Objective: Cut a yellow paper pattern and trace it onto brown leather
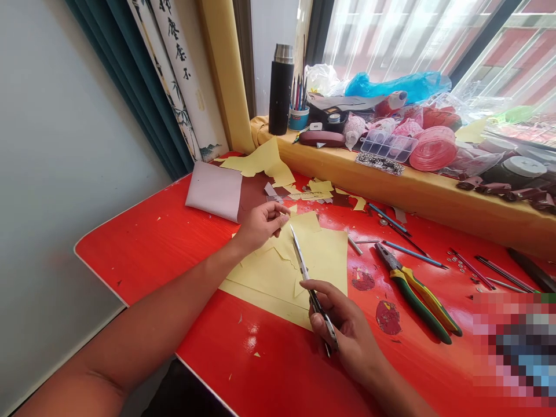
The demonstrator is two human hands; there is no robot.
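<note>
Head view: a snap-off utility knife (309, 278) is gripped by the right hand (351, 330), its handle being wrapped closely by the fingers (328, 289) in a pen-like hold. Its bare blade is directed away from those fingers, toward the left hand (260, 226). The left fingers (275, 211) are held half curled; nothing is seen to be held by them, and whether the paper below is being pressed by them cannot be told.

A cut to the left fingers could be caused by a slip of the knife, since the blade tip is pointed at them and lies just beside them. A ragged or misplaced cut could result if the loose sheet were shifted under the blade.

A yellow paper sheet (321, 260) is laid on the red table (130, 249), directly ahead of the right fingers, beneath the blade, and just below the left fingers. Yellow paper scraps (319, 188) are scattered beyond the left fingers, and green-and-yellow-handled pliers (417, 295) are lying to the right of the right fingers.
</note>
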